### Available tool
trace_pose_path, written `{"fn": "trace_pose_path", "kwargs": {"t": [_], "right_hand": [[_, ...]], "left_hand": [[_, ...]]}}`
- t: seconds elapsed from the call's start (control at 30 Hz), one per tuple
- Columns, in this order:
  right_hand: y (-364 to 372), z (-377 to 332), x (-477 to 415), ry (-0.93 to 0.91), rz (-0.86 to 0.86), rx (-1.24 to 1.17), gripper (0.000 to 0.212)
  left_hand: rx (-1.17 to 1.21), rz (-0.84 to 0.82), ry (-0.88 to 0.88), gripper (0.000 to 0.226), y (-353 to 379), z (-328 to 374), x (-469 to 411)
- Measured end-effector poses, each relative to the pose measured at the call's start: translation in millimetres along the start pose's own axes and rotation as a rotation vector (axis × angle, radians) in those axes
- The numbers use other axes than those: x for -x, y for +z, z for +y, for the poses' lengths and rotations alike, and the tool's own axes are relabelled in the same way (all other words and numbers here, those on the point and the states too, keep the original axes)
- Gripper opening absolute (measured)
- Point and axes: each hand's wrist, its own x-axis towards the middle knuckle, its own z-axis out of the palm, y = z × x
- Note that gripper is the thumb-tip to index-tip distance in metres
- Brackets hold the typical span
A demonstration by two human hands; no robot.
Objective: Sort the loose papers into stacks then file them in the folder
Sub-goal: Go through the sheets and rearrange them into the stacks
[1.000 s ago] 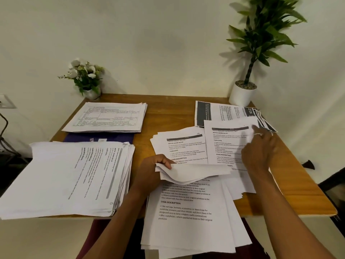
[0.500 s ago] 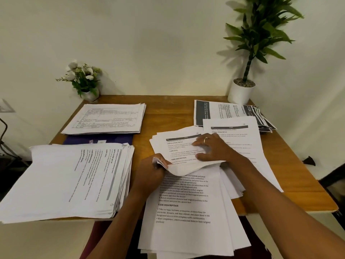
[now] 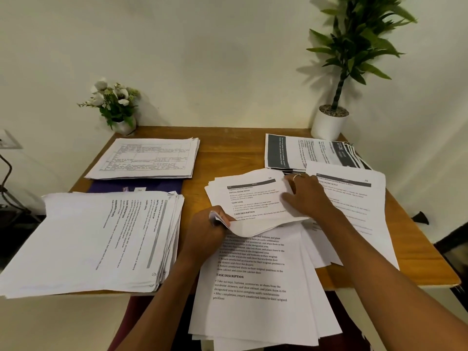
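Observation:
A loose pile of printed papers [image 3: 253, 287] hangs over the table's near edge in front of me. My left hand [image 3: 207, 231] grips the folded-up corner of its upper sheets. My right hand [image 3: 304, 196] lies on the small stack [image 3: 248, 196] just behind, fingers at that stack's right edge. A single sheet [image 3: 354, 206] lies to the right. A thick stack [image 3: 96, 236] sits at the left, a table-print stack [image 3: 147, 158] behind it, and a dark-banded stack [image 3: 304, 153] at the back right. The purple folder [image 3: 136, 186] shows between the two left stacks.
The wooden table [image 3: 228, 145] stands against a pale wall. A small white flower pot [image 3: 119, 107] is at the back left corner and a tall green plant in a white pot [image 3: 329, 120] at the back right corner.
My right hand left the sheet at the right and came back left onto the small middle stack. My left hand kept its grip on the lifted sheets.

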Motion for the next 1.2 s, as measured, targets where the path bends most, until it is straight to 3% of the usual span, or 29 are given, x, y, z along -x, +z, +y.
{"fn": "trace_pose_path", "kwargs": {"t": [0.1, 0.23, 0.43, 0.5, 0.67, 0.73, 0.87, 0.93, 0.97, 1.07, 1.2], "right_hand": [[2.8, -7.3, -5.2, 0.11, -0.016, -0.19, 0.061], [3.9, -15.8, -6.7, 0.143, 0.14, -0.431, 0.056], [5.6, -14.9, -0.2, 0.111, 0.274, -0.449, 0.022], [3.9, -13.7, 3.7, 0.085, 0.244, -0.473, 0.021], [-8.7, -18.8, 6.4, 0.01, -0.039, -0.407, 0.016], [-16.7, -22.1, 6.3, 0.054, 0.034, -0.649, 0.018], [-30.8, -32.0, 13.6, 0.278, 0.138, -1.421, 0.01], [-33.0, -33.9, 16.1, 0.209, 0.122, -1.376, 0.022], [-33.4, -33.6, 18.3, 0.157, 0.126, -1.29, 0.021], [-33.4, -31.3, 21.5, 0.134, 0.162, -1.33, 0.021], [-33.3, -29.5, 32.7, 0.018, 0.118, -1.31, 0.015]], "left_hand": [[0.003, -0.011, -0.002, 0.028, -0.5, -1.3, 0.2], [0.016, 0.015, 0.017, 0.034, -0.3, -1.6, 0.9], [0.03, 0.018, 0.024, 0.031, 0.8, -7.6, -0.9], [0.031, 0.015, 0.027, 0.03, 1.1, -8.0, -0.8], [0.07, 0.012, 0.047, 0.02, 0.0, 0.7, -3.2], [0.131, 0.055, 0.058, 0.015, -5.8, 8.8, -9.9], [0.401, 0.085, -0.214, 0.005, -18.6, 20.1, -30.7], [0.452, 0.125, -0.301, 0.011, -23.5, 22.5, -38.6], [0.438, 0.133, -0.299, 0.014, -26.1, 22.3, -40.6], [0.405, 0.122, -0.27, 0.02, -29.6, 23.7, -39.3], [0.567, 0.23, -0.405, 0.02, -19.7, 15.2, -39.8]]}}
